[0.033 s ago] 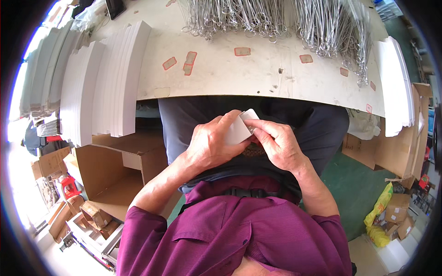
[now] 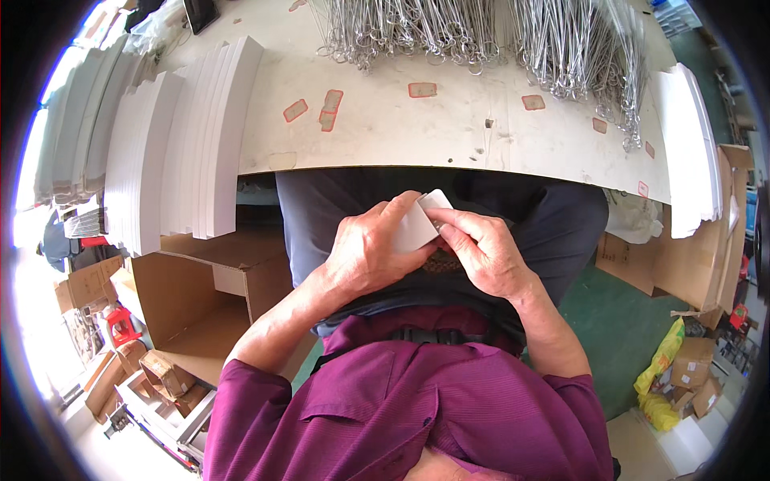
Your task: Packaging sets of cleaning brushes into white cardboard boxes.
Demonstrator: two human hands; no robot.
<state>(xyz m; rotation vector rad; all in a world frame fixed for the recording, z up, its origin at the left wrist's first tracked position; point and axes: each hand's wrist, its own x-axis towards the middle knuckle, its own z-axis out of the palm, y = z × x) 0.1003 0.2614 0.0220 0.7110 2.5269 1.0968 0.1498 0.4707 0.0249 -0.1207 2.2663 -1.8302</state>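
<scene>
A small white carton (image 2: pixel 413 230) is held above my lap, just below the table's front edge. Its end facing right has a rounded white flap (image 2: pixel 435 198) standing up. My left hand (image 2: pixel 361 250) is closed around the carton's left side, thumb and fingers on opposite edges. The index finger and thumb of my right hand (image 2: pixel 491 258) are drawn together at the flap end and touch its edge. Whatever lies inside the carton is hidden by my fingers.
Bundles of looped metal wires (image 2: pixel 417 32) lie at the back of the worktable (image 2: pixel 353 144). White flat cartons or boards (image 2: pixel 196 144) are stacked at the left, more white sheets (image 2: pixel 688 148) at the right. An open cardboard box (image 2: pixel 188 313) stands below left; a yellow bag (image 2: pixel 659 385) lies at right.
</scene>
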